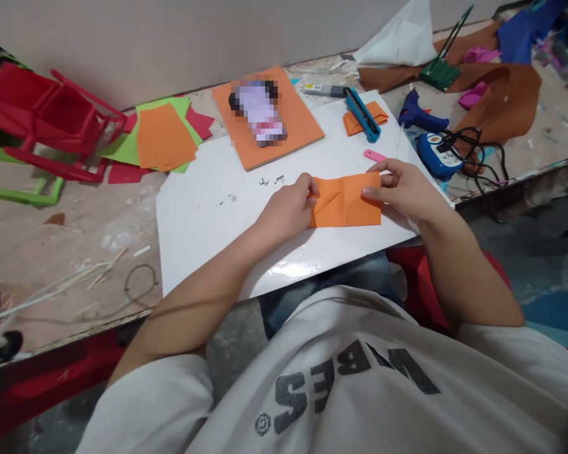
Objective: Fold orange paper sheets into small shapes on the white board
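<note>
An orange piece of craft foam or felt [344, 200] is stretched between my hands, just over a white board [208, 233]. A crease runs down its middle, and a slanted slit or fold shows on its left half. My left hand [288, 205] pinches the left end between thumb and fingers. At the right end, my right hand [404, 189] grips the piece with its thumb on top and fingers behind the edge. Beyond my right hand lies a pink stick-like tool [375, 155], partly hidden.
A teal box cutter [362, 115] rests on small orange pieces. Right of it are a blue glue gun [421, 113] and a blue corded device [439, 154]. An orange pad [300, 135] bears a blurred item. Red and green miniature chairs [42, 113] and coloured sheets [165, 139] lie left.
</note>
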The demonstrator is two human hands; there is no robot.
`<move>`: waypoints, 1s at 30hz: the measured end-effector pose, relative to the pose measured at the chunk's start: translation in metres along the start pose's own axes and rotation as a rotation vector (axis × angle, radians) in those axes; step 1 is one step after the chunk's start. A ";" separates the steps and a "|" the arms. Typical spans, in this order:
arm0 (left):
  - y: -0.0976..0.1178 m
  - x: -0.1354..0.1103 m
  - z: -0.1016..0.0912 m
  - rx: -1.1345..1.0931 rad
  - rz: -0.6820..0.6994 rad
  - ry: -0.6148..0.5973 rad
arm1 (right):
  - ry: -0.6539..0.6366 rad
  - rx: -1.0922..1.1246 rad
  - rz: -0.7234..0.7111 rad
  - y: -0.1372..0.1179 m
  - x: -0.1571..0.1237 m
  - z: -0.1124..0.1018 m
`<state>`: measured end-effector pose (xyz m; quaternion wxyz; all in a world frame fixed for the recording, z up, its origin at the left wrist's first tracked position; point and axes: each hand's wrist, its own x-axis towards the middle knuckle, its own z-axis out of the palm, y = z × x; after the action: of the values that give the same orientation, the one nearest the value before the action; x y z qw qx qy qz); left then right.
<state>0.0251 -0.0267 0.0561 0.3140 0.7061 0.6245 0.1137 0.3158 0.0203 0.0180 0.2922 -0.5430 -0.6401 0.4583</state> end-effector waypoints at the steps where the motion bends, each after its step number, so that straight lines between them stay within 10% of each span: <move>1: 0.000 0.000 0.000 0.002 0.000 0.006 | 0.064 0.069 -0.006 0.005 -0.007 0.006; 12: -0.009 -0.002 0.021 0.475 0.380 0.251 | 0.207 -0.220 -0.235 0.048 -0.004 0.023; 19: 0.001 -0.011 0.043 0.663 0.589 0.029 | 0.186 -0.232 -0.244 0.050 0.008 0.022; 30: 0.005 -0.028 0.041 0.706 0.606 -0.109 | 0.019 -0.048 -0.279 0.019 -0.047 0.009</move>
<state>0.0464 -0.0664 0.0333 0.0397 0.9253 0.3730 -0.0565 0.3275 -0.0279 0.0034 0.3462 -0.4597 -0.7174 0.3927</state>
